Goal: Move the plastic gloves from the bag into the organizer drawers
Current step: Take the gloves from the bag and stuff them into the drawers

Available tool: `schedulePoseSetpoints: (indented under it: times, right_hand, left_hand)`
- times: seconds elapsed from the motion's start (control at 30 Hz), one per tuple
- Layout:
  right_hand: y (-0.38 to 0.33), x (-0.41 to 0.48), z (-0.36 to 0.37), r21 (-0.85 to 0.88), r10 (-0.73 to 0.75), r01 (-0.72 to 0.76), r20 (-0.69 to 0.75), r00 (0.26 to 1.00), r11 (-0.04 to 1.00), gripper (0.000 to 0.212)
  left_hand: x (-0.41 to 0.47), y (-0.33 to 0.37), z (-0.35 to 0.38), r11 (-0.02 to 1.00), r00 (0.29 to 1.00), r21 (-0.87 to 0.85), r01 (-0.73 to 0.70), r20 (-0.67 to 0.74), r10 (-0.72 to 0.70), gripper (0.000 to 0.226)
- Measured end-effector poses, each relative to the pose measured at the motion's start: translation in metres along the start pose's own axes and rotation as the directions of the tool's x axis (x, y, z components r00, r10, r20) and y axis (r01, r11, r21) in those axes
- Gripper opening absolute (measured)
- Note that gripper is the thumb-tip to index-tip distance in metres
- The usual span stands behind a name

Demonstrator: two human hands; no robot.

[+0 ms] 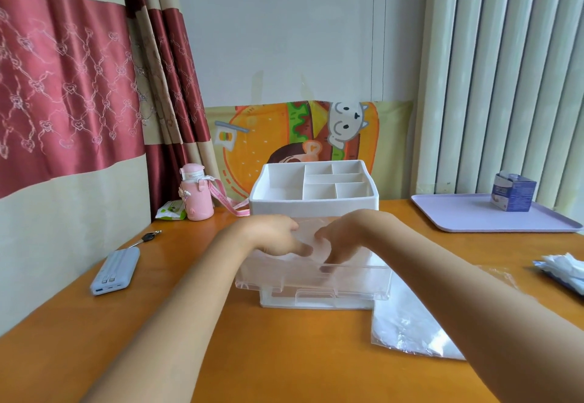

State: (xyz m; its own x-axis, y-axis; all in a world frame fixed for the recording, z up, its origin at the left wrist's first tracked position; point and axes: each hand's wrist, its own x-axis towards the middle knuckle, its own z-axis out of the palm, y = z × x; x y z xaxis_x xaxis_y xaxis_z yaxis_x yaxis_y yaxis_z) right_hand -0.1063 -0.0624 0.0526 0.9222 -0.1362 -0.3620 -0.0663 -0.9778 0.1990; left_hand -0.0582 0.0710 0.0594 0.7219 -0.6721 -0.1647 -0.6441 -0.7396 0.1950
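Plastic gloves (313,238) lie in the open drawer (357,279) directly beneath left hand (275,235) and right hand (341,238), equally near, fingers (328,260) upon them; pinching or pressing cannot be told.

Single view: head-worn, wide-angle. Sits above near edge of worktop (284,355), faces forward and down toward far edge and wall (284,39). Forearms enter from bottom corners. Left hand (271,236) and right hand (343,238) meet mid-frame, close to lens, at organizer (313,203) mid-worktop. Worktop fills lower half, wall upper half. Left edge runs along curtain (63,86). Right edge out of frame past tray (458,216). Blinds (505,70) lean at frame's right side.
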Motion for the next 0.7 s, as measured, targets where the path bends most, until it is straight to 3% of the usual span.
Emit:
schedulePoseSetpoints:
  times: [0.13,0.27,0.37,0.43,0.5,0.57,0.63,0.7]
  right_hand:
    - [0.000,0.007,-0.004,-0.057,0.022,-0.023,-0.013,1.000,0.998,0.077]
    - [0.004,-0.015,-0.007,-0.003,-0.032,0.032,-0.071,0.997,0.999,0.078]
    - [0.019,-0.047,-0.008,0.177,-0.063,0.097,-0.190,0.980,0.979,0.073]
    - [0.033,-0.074,-0.008,0.346,-0.082,0.188,-0.299,0.951,0.919,0.059]
    - [0.047,-0.100,-0.004,0.452,-0.055,0.283,-0.455,0.889,0.846,0.043]
    - [0.064,-0.120,0.005,0.497,0.022,0.341,-0.589,0.808,0.798,0.027]
    - [0.080,-0.133,0.020,0.543,0.139,0.327,-0.648,0.749,0.773,0.022]
    - [0.096,-0.136,0.040,0.574,0.271,0.229,-0.652,0.708,0.786,0.035]
  left_hand:
    - [-0.002,0.004,-0.002,0.997,0.996,-0.034,0.062,0.074,-0.059,0.053]
    - [-0.009,0.008,-0.007,0.994,0.994,-0.062,0.084,0.075,-0.080,0.046]
    - [-0.020,0.011,-0.011,0.997,0.998,-0.053,0.062,-0.018,-0.063,0.041]
    - [-0.026,0.013,-0.011,0.986,0.985,-0.166,-0.013,-0.171,-0.016,0.032]
    - [-0.032,0.021,-0.007,0.931,0.907,-0.320,-0.174,-0.420,0.025,0.021]
    - [-0.039,0.040,0.002,0.852,0.756,-0.359,-0.381,-0.651,0.064,0.016]
    - [-0.044,0.066,0.019,0.736,0.656,-0.366,-0.569,-0.742,0.138,0.023]
    - [-0.044,0.092,0.043,0.663,0.633,-0.361,-0.656,-0.741,0.224,0.032]
